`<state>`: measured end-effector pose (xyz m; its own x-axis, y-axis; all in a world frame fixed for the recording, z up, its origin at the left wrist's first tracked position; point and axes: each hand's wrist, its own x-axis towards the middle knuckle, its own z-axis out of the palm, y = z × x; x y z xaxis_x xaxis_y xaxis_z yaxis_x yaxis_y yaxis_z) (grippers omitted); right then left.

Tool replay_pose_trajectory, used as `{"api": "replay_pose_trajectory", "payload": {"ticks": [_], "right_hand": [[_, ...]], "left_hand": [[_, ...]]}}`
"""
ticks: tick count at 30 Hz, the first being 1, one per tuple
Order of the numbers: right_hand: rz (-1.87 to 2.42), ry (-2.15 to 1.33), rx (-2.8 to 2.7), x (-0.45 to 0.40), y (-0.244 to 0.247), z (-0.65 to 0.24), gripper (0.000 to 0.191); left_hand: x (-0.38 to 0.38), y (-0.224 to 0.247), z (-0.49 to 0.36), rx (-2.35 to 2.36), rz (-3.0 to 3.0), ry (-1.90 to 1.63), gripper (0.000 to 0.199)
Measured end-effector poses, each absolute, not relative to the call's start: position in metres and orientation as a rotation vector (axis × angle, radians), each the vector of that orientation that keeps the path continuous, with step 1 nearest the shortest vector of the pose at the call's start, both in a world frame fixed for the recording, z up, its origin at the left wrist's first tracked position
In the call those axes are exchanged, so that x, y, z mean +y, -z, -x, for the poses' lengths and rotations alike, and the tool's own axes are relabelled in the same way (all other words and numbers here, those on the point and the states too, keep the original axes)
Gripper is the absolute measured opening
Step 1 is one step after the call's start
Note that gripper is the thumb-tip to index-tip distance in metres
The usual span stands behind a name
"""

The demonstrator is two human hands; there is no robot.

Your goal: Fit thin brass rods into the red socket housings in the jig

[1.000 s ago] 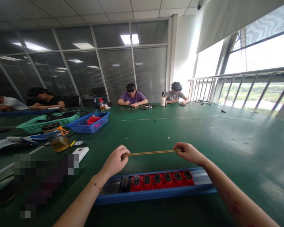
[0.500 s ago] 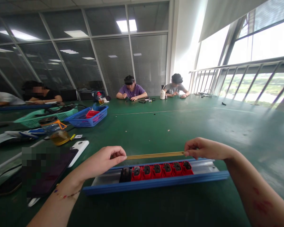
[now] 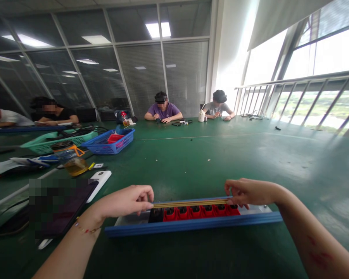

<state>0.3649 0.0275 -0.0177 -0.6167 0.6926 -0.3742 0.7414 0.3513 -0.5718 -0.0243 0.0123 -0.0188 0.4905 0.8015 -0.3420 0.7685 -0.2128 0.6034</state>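
Note:
Several thin parallel brass strips (image 3: 189,203) stretch between my two hands, lying over the far side of a row of red sockets (image 3: 194,212). At the strips' left end, my left hand (image 3: 130,199) grips with the thumb while its index finger is lifted and curled. The right end sits at the thumb and fingers of my right hand (image 3: 244,192), its index finger also raised. Beneath, a blue-edged metal channel (image 3: 192,225) holds the sockets, with a black block (image 3: 156,215) at the row's left. Whether the strips touch the sockets is hard to tell.
To the left are a dark tablet (image 3: 66,209), a white phone-like object (image 3: 100,185), a jar (image 3: 75,164), a blue basket (image 3: 116,146) and a green basket (image 3: 43,144). Other people sit across the green table (image 3: 174,155), including one in a purple shirt (image 3: 170,111).
Both hands have lowered the brass strips from behind the channel to over the socket row. The index fingers have lifted away from the thumbs. The view has shifted slightly.

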Motion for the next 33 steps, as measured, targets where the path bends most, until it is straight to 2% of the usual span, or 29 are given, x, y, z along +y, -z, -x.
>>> {"api": "replay_pose_trajectory", "payload": {"ticks": [9, 33], "right_hand": [[-1.448, 1.053, 2.455, 0.029, 0.020, -0.367, 0.047], [-1.431, 1.052, 2.479, 0.035, 0.028, -0.370, 0.041]], "left_hand": [[0.011, 0.017, 0.016, 1.297, -2.022, -0.003, 0.029], [0.013, 0.016, 0.021, 1.282, -2.013, -0.011, 0.030]]}}
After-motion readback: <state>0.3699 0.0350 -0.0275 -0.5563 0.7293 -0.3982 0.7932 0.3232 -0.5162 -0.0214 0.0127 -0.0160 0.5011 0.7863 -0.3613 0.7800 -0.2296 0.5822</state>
